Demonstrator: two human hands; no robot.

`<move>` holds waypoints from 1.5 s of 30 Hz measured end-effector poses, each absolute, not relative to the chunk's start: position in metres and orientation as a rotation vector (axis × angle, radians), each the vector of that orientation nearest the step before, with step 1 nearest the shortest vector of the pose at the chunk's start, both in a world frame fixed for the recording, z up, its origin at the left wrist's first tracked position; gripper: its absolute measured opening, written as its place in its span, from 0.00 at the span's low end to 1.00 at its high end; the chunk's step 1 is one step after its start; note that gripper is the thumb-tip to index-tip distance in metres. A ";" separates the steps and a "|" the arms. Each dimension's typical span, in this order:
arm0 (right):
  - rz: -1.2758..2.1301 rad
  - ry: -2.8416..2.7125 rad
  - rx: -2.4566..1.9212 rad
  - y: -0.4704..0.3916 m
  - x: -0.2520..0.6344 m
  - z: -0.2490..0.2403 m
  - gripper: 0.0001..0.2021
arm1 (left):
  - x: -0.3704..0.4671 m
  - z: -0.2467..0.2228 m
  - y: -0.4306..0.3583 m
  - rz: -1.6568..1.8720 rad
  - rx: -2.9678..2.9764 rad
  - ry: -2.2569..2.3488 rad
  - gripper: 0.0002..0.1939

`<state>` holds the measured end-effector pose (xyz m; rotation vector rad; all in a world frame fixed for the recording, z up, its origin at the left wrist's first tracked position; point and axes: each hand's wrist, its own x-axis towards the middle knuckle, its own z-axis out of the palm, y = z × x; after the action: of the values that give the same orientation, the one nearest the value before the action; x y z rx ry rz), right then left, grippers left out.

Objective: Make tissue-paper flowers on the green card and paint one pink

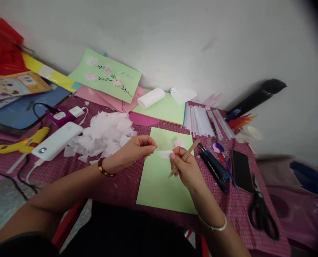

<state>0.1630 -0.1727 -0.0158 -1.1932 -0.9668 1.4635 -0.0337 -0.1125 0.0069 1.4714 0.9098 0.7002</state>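
My right hand (184, 164) is closed over a green sheet (164, 189), gripping a flat wooden stick (191, 149) and pinching a small piece of white tissue paper (164, 154). Just left of that piece, my left hand (141, 147) has thumb and forefinger pressed together; whatever lies between them is too small to name. On the sheet's upper part sits a pale pink tissue flower (178, 142). A heap of torn white tissue pieces (105, 128) lies beyond my left wrist.
A green card with pink flowers (108, 75) leans at the back near a white paper roll (151, 98). Leftward are a yellow glue gun (27, 141) and a white power bank (57, 141). Glue sticks (199, 121), pens (214, 171), a phone (241, 171) and scissors (262, 214) lie rightward.
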 end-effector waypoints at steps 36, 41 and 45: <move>1.495 -1.143 -1.316 -0.177 0.167 -0.028 0.10 | -0.005 -0.001 -0.129 0.551 1.186 0.935 0.04; 1.595 -0.888 -1.241 -0.177 0.162 -0.037 0.10 | -0.006 -0.008 -0.132 0.700 1.038 0.887 0.07; 1.623 -0.808 -1.168 -0.178 0.159 -0.035 0.11 | -0.007 -0.012 -0.136 0.706 0.896 0.806 0.12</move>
<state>0.1592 -0.1779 -0.0347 -1.1682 -0.8082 1.6227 -0.0072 -0.1355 -0.0116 0.8961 0.8056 0.7056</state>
